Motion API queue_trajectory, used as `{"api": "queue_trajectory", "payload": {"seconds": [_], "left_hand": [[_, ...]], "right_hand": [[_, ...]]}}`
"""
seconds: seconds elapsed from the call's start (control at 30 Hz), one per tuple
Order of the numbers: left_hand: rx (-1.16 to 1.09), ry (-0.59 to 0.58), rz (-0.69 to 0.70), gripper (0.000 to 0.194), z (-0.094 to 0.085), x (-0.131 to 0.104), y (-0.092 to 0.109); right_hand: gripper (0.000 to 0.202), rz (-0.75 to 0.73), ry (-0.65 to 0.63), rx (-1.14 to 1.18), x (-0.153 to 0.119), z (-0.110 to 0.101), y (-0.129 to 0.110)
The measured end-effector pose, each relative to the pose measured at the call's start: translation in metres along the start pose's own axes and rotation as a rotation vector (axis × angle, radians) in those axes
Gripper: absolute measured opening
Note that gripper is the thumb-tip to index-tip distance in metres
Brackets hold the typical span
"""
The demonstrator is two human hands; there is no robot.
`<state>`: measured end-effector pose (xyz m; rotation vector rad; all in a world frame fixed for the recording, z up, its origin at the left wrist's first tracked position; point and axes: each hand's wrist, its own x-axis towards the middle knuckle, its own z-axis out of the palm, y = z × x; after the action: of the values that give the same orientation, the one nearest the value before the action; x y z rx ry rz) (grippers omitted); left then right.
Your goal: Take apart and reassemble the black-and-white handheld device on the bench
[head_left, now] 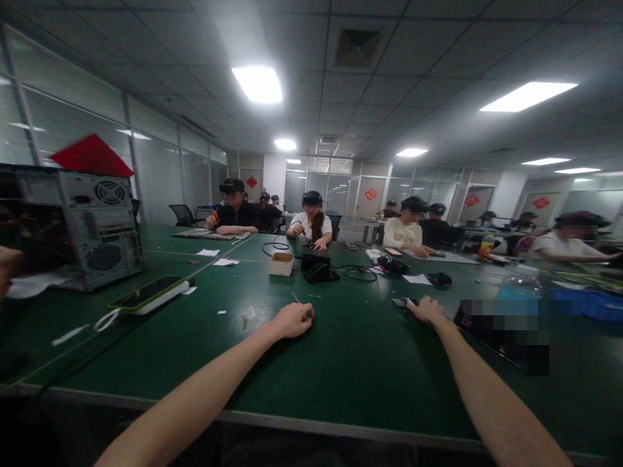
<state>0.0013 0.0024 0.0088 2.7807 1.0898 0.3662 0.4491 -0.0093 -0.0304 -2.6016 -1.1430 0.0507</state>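
My left hand (pixel 293 320) rests on the green table (pixel 341 363) near the middle, its fingers curled inward; whatever they may hold is hidden. Farther right, my right hand (pixel 428 311) has its fingers closed on a small dark flat object (pixel 405 302) lying on the table. Beyond my left hand sits a small light-coloured open box (pixel 281 264), with a black device (pixel 318 264) just to its right. Neither of these is touched by my hands.
An opened computer case (pixel 104 227) stands at the left, near a phone (pixel 148 292) on a white block. A clear bottle (pixel 520 285) and a blue tray (pixel 591 303) are at the right. Cables (pixel 357 271) lie beyond my hands. Several people sit across the table.
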Motion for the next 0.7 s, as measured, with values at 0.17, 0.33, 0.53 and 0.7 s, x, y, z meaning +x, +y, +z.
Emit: {"api": "queue_trajectory", "payload": {"seconds": [0.17, 0.33, 0.53, 0.7], "left_hand": [[0.002, -0.009, 0.0, 0.019, -0.002, -0.001, 0.0019], [0.005, -0.009, -0.006, 0.018, -0.0015, -0.0007, 0.002], [-0.001, -0.012, 0.009, 0.017, -0.0026, -0.0008, 0.0021], [0.002, -0.021, -0.01, 0.018, -0.0032, -0.0016, 0.0029]], "right_hand": [[0.079, 0.011, 0.008, 0.015, -0.005, -0.0016, -0.0027], [0.075, 0.024, -0.007, -0.027, -0.0086, -0.0046, -0.0065], [0.078, 0.047, 0.028, 0.015, -0.0107, -0.0045, -0.0056], [0.068, 0.01, -0.013, -0.031, -0.0081, -0.0044, -0.0041]]}}
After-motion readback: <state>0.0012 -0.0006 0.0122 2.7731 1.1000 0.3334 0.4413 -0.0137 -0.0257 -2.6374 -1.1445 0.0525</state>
